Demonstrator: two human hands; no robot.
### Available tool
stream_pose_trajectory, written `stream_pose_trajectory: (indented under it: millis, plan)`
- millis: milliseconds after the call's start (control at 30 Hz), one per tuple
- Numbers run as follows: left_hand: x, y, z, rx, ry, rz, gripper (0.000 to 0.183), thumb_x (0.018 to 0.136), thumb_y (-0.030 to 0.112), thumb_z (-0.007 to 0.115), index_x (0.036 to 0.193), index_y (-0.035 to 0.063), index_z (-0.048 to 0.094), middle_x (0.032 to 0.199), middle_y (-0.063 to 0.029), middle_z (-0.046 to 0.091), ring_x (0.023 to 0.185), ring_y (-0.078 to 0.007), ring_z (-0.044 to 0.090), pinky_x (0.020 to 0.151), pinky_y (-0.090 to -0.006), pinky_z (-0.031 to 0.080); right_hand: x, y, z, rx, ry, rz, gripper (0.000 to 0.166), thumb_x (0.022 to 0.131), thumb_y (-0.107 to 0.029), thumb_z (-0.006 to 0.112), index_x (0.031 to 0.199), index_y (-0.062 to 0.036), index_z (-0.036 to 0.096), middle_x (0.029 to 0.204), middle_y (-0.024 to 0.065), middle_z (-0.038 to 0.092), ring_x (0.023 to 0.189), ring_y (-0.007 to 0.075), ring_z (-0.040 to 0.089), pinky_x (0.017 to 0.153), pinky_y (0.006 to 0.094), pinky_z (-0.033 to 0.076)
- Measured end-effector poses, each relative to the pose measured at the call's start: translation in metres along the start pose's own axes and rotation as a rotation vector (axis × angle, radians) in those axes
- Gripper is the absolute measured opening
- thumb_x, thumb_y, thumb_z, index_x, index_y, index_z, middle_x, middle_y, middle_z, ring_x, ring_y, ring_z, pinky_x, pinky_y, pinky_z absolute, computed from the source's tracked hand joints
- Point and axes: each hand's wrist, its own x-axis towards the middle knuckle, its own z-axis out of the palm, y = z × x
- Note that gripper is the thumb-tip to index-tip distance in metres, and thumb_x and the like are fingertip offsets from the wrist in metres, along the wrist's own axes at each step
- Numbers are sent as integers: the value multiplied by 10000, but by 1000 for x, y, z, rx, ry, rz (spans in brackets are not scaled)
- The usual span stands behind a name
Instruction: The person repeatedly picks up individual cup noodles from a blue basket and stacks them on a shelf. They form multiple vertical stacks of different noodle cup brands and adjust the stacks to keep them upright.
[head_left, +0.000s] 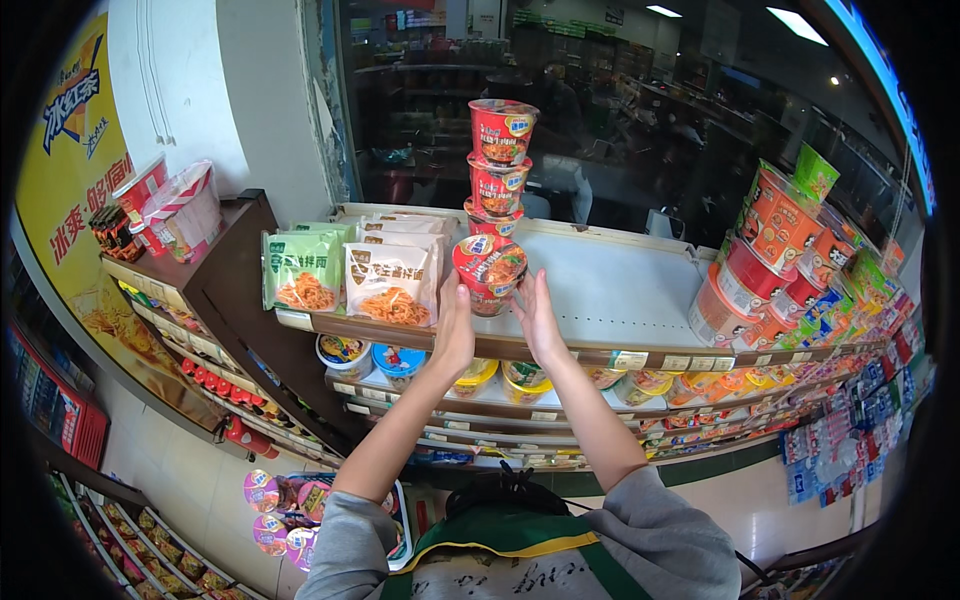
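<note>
A red instant noodle cup (490, 271) is between my two hands near the front edge of the top shelf (600, 285). My left hand (454, 324) lies along its left side, and my right hand (538, 319) presses near its lower right side. Whether the cup's base rests on the shelf or hovers just above it, I cannot tell. Directly behind rises a column of similar red noodle cups (501, 187), one on another. Packaged noodles in pale bags (396, 281) stand just left of my left hand, beside green noodle bags (304, 274).
Large noodle tubs (750, 277) are stacked at the shelf's right. Lidded bowls (469, 377) fill the shelf below. A dark glass window (622, 142) backs the display. Left stands a brown side shelf (202, 232). On the floor, a basket (405, 525) is by purple-lidded noodle cups (270, 532).
</note>
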Motion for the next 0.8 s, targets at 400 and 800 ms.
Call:
stream_pose_trajectory:
  millis: [400, 800]
  plan:
    - [-41, 58, -22, -98, -43, -112, 796, 996, 594, 129, 1504, -19, 156, 1576, -184, 152, 1469, -266, 135, 1194, -427, 140, -8, -31, -1, -106, 149, -181, 815, 979, -631, 204, 1520, -24, 153, 1594, 158, 133, 1481, 262, 97, 1186, 454, 71]
    - [-169, 107, -135, -41, 448, -30, 752, 1001, 579, 97, 1501, 36, 239, 1567, -137, 232, 1461, -262, 180, 1185, -443, 141, -70, -20, 132, 104, -474, -145, 818, 971, -640, 145, 1518, -33, 181, 1573, 187, 196, 1466, 300, 171, 1179, 455, 112]
